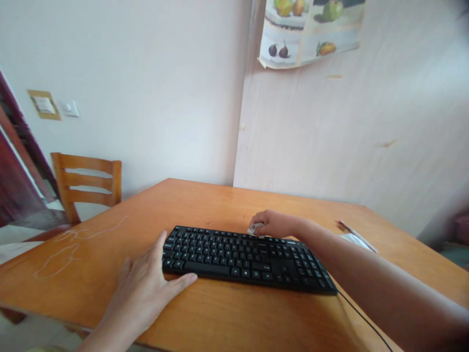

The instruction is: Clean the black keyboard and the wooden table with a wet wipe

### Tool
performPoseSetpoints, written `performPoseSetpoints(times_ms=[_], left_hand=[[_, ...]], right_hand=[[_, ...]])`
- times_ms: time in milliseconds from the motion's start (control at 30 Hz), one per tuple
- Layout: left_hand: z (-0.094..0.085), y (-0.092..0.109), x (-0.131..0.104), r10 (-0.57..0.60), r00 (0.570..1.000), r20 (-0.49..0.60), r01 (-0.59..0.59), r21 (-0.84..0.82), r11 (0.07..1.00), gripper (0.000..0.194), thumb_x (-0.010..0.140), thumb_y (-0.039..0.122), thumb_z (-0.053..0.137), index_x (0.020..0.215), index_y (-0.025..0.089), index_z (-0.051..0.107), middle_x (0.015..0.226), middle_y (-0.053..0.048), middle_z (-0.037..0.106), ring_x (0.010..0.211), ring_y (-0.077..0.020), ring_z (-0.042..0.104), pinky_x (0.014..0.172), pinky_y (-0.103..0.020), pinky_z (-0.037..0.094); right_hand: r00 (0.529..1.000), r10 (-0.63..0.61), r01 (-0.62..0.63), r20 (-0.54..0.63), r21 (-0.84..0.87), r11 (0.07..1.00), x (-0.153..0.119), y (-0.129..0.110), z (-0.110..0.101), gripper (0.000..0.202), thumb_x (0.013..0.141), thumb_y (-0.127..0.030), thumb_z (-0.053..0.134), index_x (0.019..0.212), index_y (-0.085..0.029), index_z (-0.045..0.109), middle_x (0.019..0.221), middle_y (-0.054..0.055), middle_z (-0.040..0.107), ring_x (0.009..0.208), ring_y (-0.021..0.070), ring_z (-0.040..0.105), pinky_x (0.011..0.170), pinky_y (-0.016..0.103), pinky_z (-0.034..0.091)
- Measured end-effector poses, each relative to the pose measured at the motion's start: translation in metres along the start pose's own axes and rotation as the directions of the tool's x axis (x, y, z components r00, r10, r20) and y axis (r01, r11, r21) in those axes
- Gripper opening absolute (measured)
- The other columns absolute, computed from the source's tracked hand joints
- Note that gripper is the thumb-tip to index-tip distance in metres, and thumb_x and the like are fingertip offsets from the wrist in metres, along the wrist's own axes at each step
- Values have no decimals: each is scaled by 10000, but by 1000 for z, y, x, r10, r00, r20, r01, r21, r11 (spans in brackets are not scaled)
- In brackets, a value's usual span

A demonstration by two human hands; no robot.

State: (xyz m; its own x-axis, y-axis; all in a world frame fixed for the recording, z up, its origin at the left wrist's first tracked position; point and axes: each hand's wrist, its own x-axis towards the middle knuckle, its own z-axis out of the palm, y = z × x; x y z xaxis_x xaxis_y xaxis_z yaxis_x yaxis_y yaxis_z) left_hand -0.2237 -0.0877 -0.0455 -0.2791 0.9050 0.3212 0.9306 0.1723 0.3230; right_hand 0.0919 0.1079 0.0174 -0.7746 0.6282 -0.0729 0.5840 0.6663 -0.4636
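Our right forearm (373, 274) slanted in from the lower right, nearest to us, over the keyboard's right end. We had the black keyboard (220, 252) lying flat on the table (205, 318), its long axis running left to right across us. Our left hand (146, 266) was at its left end, the grip spread wide, thumb apart from the fingers along the front edge; how firmly it touched, we could not tell. Our right hand (270, 223) sat at the back edge, right of middle, its grip clamped on a crumpled white tissue (253, 229), and was the nearer to the number pad (309, 266).
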Motion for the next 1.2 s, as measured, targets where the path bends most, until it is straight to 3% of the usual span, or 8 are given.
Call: performPoseSetpoints(times_ms=[667, 1000, 1200], left_hand=[[-4, 6, -5, 5, 1000, -12, -6, -60, 998, 1090, 722, 679, 633, 1555, 130, 194, 1520, -191, 433, 1386, -358, 423, 1137, -540, 293], [-4, 6, -9, -27, 999, -35, 21, -152, 988, 1092, 717, 669, 654, 1556, 161, 175, 1493, -206, 462, 1398, -373, 405, 1166, -606, 161], [-1, 5, -11, -69, 989, -132, 32, -264, 964, 1017, 757, 628, 656, 1541, 163, 206, 1473, -192, 480, 1368, -344, 442, 1135, -577, 288]], right_hand=[[996, -80, 78, 51, 33, 996, 59, -30, 14, 202, 780, -229, 605, 927, -153, 720, 879, 32, 719, 779, 173, 624, 679, 256, 450], [994, -89, 87, 64, 32, 996, 84, -47, 22, 179, 780, -225, 601, 905, -154, 709, 828, 20, 707, 756, 167, 613, 648, 242, 439], [993, -102, 101, 61, 19, 995, 97, -57, 26, 197, 780, -247, 611, 921, -152, 710, 831, 26, 709, 752, 170, 613, 640, 243, 434]])
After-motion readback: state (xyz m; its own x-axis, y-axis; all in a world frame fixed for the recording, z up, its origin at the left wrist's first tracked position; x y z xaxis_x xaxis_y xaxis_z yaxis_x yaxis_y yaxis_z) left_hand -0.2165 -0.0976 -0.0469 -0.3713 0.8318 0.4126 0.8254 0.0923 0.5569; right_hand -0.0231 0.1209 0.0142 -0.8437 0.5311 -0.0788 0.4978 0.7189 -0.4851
